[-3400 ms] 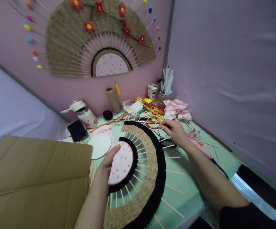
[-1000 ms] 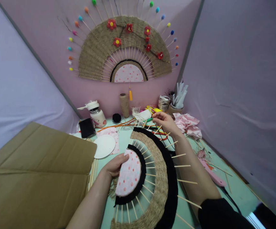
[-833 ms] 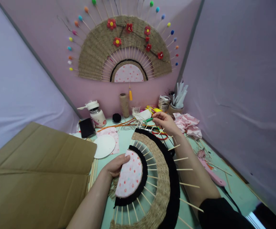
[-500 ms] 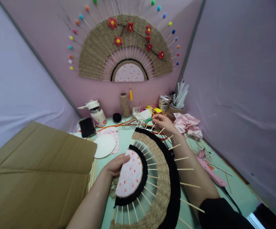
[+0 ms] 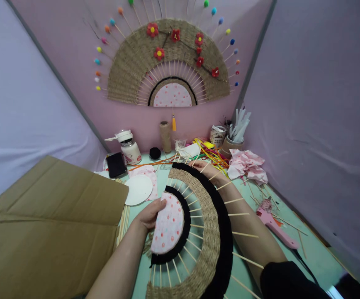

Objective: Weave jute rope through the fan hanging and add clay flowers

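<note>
A half-round fan of light sticks, woven with a tan cord band and a black yarn band, is tilted in front of me. My left hand grips the straight edge of its pink spotted half-disc, thumb on the front. My right hand is behind the upper outer stick ends, beside the black band. Its fingers are curled and partly hidden by the sticks; the black yarn they pinched a moment ago is hardly visible now.
A large finished fan hangs on the back wall. Cardboard covers the left; a pink glue gun and loose sticks lie right. Behind are a white bottle, a phone, a black yarn ball and crumpled pink cloth.
My right hand has moved down and slightly left, behind the fan's stick ends. Black strands that hung below it no longer show. My left hand keeps its grip, and the view has shifted slightly.
</note>
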Motion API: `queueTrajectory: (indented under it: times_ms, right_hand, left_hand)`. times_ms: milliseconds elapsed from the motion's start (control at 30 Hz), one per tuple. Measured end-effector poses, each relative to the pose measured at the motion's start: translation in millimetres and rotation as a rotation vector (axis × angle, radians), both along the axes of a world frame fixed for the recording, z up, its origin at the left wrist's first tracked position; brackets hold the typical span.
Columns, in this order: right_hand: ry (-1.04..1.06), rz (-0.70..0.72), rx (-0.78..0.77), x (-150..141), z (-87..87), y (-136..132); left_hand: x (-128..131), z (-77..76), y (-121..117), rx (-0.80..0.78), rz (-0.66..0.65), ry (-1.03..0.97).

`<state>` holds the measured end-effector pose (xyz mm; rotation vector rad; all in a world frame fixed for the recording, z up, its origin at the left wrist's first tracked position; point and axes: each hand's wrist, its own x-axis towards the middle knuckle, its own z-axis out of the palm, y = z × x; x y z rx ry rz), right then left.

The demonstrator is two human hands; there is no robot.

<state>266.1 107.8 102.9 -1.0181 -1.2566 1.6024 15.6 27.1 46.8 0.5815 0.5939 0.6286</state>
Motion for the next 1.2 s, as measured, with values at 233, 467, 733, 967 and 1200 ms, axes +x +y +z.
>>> queueTrajectory:
  times_ms: [233, 467, 733, 967, 1200]
  right_hand:
    - [-0.002, -0.046, 0.056, 19.9, 3.4, -1.6]
    - [-0.115, -0.151, 0.185, 34.7, 0.5, 6.1]
    - [-0.281, -0.385, 0.427, 32.4, 3.8, 9.3]
    - [-0.301, -0.518, 0.516, 40.0, 5.5, 12.4]
    - [-0.341, -0.464, 0.511, 39.4, 6.0, 11.7]
  left_hand:
    - [5.6, 1.5, 3.6, 0.025, 0.190, -0.006]
    - [11.0, 2.5, 4.7, -0.068, 0.288, 0.067]
    - [10.7, 1.6, -0.7, -0.065, 0.163, 0.177]
    - [17.3, -1.6, -4.7, -0.032, 0.014, 0.108]
    - [19.6, -0.4, -7.9, -0.028, -0.054, 0.067]
